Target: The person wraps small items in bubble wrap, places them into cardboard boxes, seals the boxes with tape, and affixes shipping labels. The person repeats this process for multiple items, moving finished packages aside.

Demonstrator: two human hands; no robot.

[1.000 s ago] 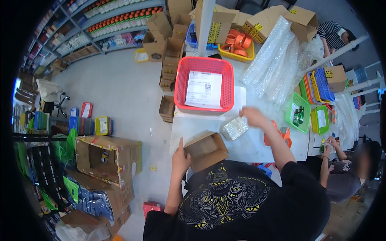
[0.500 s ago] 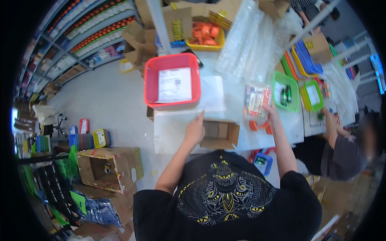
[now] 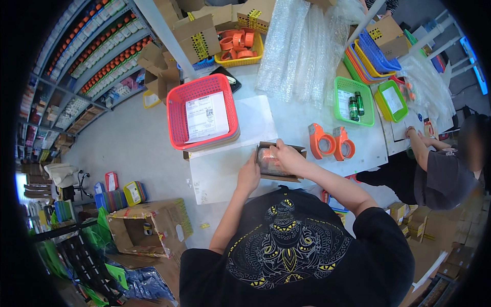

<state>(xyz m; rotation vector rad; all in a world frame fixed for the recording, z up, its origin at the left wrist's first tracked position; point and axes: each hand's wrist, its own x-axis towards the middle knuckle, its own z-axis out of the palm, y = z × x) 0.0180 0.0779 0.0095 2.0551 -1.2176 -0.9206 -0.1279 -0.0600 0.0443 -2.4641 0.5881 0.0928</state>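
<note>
A small open cardboard box (image 3: 286, 178) sits at the table's near edge, right in front of me. My left hand (image 3: 249, 175) grips its left side. Inside lies a clear-wrapped package (image 3: 267, 162) with pale and reddish contents, partly covered by my other hand. The fingers of my right hand (image 3: 288, 157) are closed on the package's upper part, reaching into the box opening. Left of the box stands a red plastic basket (image 3: 176, 134) stacked on others, with a white printed sheet (image 3: 207, 120) in it. Two orange tape dispensers (image 3: 322, 141) stand to the right.
A green basket (image 3: 340, 115) holds two dark green bottles (image 3: 354, 108). Bubble wrap (image 3: 294, 56) covers the table's back, beside a yellow basket (image 3: 245, 62) of orange tape dispensers. A co-worker (image 3: 445, 171) stands at right. A large carton (image 3: 174, 225) is on the floor at left.
My right hand has brought the wrapped package from the right over into the cardboard box. My left hand has gone from pointing near the red basket to gripping the box's side.
</note>
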